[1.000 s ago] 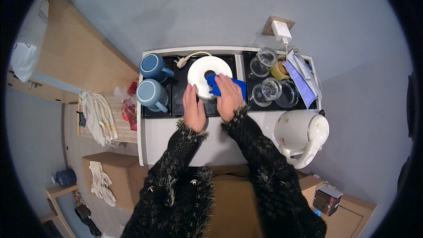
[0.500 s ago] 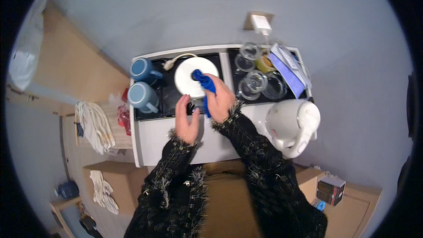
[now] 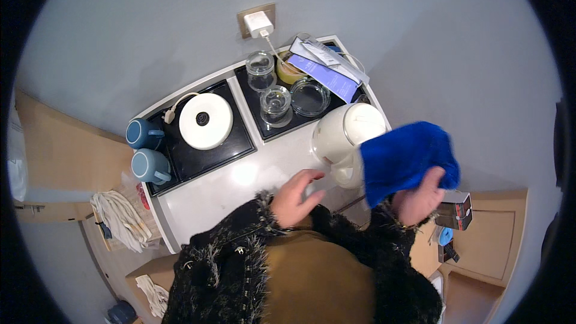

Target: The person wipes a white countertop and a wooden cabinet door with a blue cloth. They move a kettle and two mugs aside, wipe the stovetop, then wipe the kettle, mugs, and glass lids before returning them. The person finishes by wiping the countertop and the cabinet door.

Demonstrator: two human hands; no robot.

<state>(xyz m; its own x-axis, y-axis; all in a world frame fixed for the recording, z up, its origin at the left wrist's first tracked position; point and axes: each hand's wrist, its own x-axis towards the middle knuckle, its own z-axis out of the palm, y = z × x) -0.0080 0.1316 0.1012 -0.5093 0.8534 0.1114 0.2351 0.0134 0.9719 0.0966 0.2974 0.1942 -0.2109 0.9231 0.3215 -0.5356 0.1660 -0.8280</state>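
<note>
My right hand (image 3: 423, 198) grips a blue cloth (image 3: 408, 150), which hangs spread out over the handle side of the white kettle (image 3: 336, 135) at the right of the white cabinet top. My left hand (image 3: 294, 204) hovers near the cabinet's front, fingers curled loosely apart and empty, a little below and left of the kettle. The kettle's round white base (image 3: 213, 129) sits on the left black tray (image 3: 228, 155) with its cord and plug. Two blue mugs (image 3: 148, 162) stand upside down at that tray's left end.
The right tray (image 3: 253, 108) holds glass jars (image 3: 275, 103), a yellow round item (image 3: 286, 72) and papers (image 3: 330, 78). Above is a wall socket with a white charger (image 3: 258, 24). White cloths (image 3: 120, 219) lie at left; cartons (image 3: 456, 210) sit at lower right.
The view has turned rightward. My right hand has lifted the blue cloth off the base and carried it right, unfolding it over the kettle. My left hand has left the base and moved toward the kettle.
</note>
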